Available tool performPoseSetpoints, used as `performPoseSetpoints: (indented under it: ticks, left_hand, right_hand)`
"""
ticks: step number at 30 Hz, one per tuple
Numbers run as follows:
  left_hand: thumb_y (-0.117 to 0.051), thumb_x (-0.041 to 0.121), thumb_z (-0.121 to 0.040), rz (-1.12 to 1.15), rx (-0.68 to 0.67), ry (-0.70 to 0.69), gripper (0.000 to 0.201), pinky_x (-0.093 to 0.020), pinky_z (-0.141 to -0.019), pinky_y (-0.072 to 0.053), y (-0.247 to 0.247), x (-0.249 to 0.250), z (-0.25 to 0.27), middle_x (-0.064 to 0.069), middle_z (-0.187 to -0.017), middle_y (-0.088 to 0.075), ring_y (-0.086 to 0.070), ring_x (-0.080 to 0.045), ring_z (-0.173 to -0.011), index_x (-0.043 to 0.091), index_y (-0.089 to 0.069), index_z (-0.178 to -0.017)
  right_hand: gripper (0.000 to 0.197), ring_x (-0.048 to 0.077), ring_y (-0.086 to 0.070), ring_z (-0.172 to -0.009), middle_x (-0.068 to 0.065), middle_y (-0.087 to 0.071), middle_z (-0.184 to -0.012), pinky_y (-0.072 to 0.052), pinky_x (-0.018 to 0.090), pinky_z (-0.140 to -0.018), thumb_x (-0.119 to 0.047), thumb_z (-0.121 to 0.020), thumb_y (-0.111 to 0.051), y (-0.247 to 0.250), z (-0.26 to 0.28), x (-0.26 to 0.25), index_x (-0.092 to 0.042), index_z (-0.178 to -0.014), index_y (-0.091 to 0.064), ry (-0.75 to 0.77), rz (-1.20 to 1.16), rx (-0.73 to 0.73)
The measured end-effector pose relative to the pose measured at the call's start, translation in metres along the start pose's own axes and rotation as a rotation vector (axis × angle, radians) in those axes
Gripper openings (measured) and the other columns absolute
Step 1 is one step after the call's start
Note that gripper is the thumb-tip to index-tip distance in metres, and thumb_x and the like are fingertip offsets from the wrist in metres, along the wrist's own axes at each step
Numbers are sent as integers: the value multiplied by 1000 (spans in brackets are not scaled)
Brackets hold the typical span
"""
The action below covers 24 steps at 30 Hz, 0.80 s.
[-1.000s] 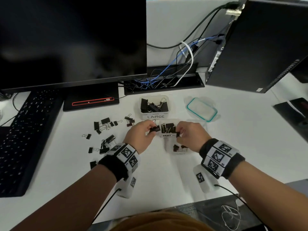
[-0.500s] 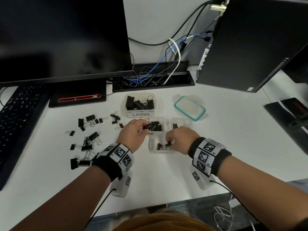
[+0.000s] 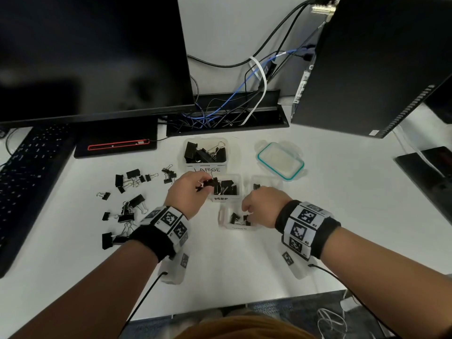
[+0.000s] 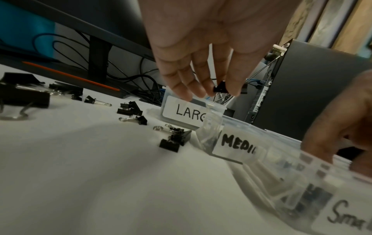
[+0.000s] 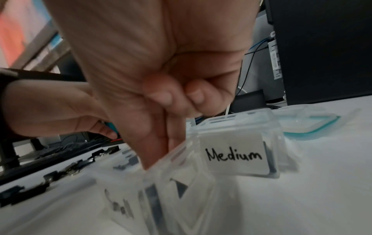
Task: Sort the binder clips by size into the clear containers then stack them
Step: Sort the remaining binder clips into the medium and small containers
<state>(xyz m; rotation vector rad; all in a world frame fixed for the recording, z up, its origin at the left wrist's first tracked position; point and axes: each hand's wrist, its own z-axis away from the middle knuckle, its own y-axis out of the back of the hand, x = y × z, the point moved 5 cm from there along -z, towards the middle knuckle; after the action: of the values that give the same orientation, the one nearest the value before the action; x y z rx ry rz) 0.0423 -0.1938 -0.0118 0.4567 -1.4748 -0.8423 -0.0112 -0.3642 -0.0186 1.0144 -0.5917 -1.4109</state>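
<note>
My left hand [image 3: 203, 186] pinches a black medium binder clip [image 3: 209, 183] over the left edge of the clear MEDIUM container [image 3: 238, 197]; the left wrist view shows the clip [image 4: 220, 89] between thumb and fingertips [image 4: 233, 90]. My right hand [image 3: 245, 215] reaches into the clear Small container [image 3: 221, 216], thumb and forefinger pinched at a small black clip [image 3: 247, 218]. In the right wrist view its fingertips [image 5: 155, 159] dip behind the container wall [image 5: 181, 159]. The LARGE container [image 3: 205, 167] holds several big clips. Loose clips [image 3: 127, 211] lie left of my left wrist.
A second clear container labelled Medium [image 5: 233, 154] stands right of the first, and a teal-rimmed lid [image 3: 280, 160] lies behind it. A keyboard [image 3: 27, 182], a monitor [image 3: 93, 57], a cable tray [image 3: 227, 116] and a black computer case [image 3: 379, 64] line the desk's back and left.
My right hand has come toward me from over the MEDIUM container down into the Small one with its small clip. My left hand stays at the MEDIUM container holding its clip.
</note>
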Motion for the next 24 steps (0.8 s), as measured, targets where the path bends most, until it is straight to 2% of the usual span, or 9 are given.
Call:
performPoseSetpoints:
  ticks: [2,5,9,12,16,19,22,24]
  left_hand:
    - [-62,21,-87,-2,-6,6,21,-25,-86,-43,0,1,-2,6,-109,-60,-51,-6,-90,24,-65,-107]
    - [-62,21,-87,-15,-13,13,22,-25,-86,-43,0,2,-5,6,-107,-59,-50,-7,-91,24,-65,-109]
    - [-63,21,-86,-39,-29,1,21,-22,-84,-41,-2,2,-7,8,-104,-57,-51,-6,-92,23,-64,-107]
    - [-64,19,-85,-24,-30,-11,21,-20,-83,-39,-4,3,-7,9,-99,-54,-50,-6,-91,22,-65,-105]
    - [-67,17,-82,-10,-23,-34,21,-20,-83,-39,-6,4,-9,8,-97,-56,-51,-6,-91,21,-66,-103]
    - [-68,15,-81,-32,-41,-70,20,-19,-84,-39,-9,3,-9,7,-98,-58,-50,-7,-92,20,-66,-101]
    - [-66,18,-84,-50,-69,-93,22,-20,-86,-39,-13,3,-9,6,-102,-60,-49,-7,-93,20,-66,-106]
    - [-62,20,-87,-74,-123,-140,25,-23,-92,-39,-18,7,-9,6,-108,-61,-50,-9,-100,20,-66,-112]
  right_hand:
    - [30,23,-57,-104,1,-62,-113,-43,27,-77,-20,-84,-56,8,-1,4,-25,-112,-64,-22,-42,49]
    - [26,23,-59,-99,2,-65,-108,-49,29,-81,-20,-83,-55,24,-3,9,-23,-107,-65,-44,-125,157]
    - [35,23,-56,-103,5,-62,-116,-46,30,-85,-23,-85,-58,34,-13,12,-18,-120,-57,-35,-175,239]
    - [46,25,-48,-117,6,-57,-125,-42,36,-96,-29,-86,-59,36,-20,11,-21,-129,-50,-33,-170,248]
    - [47,27,-49,-115,6,-61,-118,-40,39,-92,-37,-85,-59,31,-26,9,-25,-129,-49,-28,-116,225]
    - [49,26,-48,-120,3,-59,-126,-37,41,-98,-40,-86,-57,27,-29,12,-26,-133,-47,-39,-98,206]
    - [51,25,-47,-121,2,-58,-128,-34,41,-101,-41,-87,-57,26,-30,14,-27,-134,-46,-45,-93,209]
    - [51,25,-47,-121,3,-59,-126,-32,41,-102,-42,-87,-57,25,-30,14,-28,-134,-46,-52,-86,207]
